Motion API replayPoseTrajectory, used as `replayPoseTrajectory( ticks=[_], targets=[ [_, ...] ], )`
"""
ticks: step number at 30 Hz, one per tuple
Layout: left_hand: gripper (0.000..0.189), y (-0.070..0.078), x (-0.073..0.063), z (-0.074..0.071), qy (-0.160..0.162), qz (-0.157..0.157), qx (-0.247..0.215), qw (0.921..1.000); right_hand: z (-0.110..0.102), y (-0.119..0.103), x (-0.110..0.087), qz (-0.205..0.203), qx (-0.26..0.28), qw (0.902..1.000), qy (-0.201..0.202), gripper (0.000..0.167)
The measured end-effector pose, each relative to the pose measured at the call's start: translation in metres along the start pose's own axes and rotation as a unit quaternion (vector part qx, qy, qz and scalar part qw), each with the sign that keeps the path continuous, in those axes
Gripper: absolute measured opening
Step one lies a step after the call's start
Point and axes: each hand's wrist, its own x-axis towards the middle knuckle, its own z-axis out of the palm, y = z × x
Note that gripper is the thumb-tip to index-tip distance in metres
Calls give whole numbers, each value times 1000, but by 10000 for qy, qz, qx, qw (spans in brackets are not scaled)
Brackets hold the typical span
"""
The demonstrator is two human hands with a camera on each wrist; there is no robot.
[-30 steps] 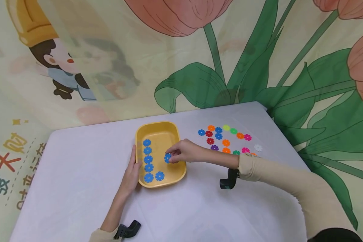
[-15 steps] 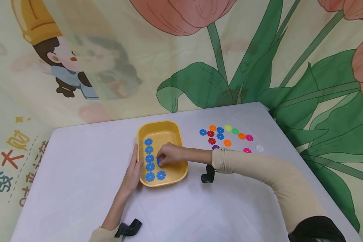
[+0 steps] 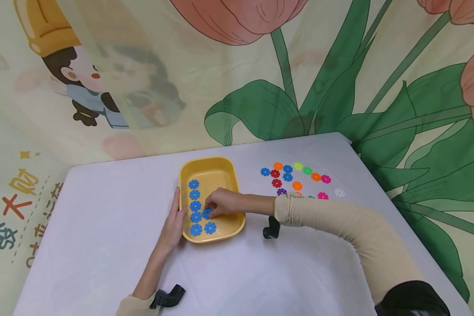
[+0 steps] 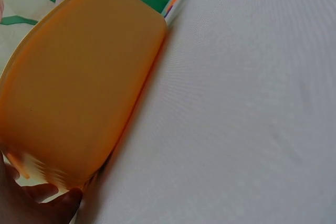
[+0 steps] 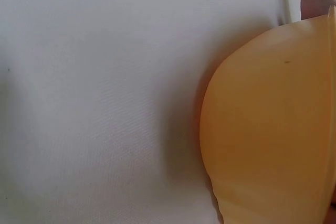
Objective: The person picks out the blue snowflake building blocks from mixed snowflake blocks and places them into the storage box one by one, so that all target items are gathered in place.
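Observation:
A yellow plastic tray lies on the table, with my left hand gripping its left side, thumb at the rim. In the left wrist view, the fingers of that hand meet the tray's outer wall. Inside, a column of several blue snowflake discs runs along the left, and one more blue disc sits beside its bottom end. My right hand reaches over the tray's right rim and pinches a blue snowflake disc just above that lower disc. The right wrist view shows only tray wall and tablecloth.
Loose snowflake discs in mixed colours, among them red, orange, pink and white, lie right of the tray. My right sleeve overlaps some. A white cloth covers the table; a printed curtain hangs behind.
My right hand has moved left across the tray with the blue disc, bringing it beside the column, then slightly down. My left hand keeps its grip on the tray.

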Motion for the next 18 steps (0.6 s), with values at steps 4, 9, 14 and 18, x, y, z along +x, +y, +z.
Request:
replayPoseTrajectory(
  ticks=[4,9,14,18],
  targets=[
    [63,0,0,0,-2,-14,5,10000,2,1,0,-13,-35,10000,38,23],
    [63,1,0,0,-23,-77,7,10000,2,0,0,9,-111,9999,13,22],
    [63,2,-1,0,-7,-78,-4,10000,3,0,0,46,-253,9997,-41,21],
    [63,0,-1,0,3,-81,7,10000,4,-1,0,99,-388,9991,-103,22]
  ],
)
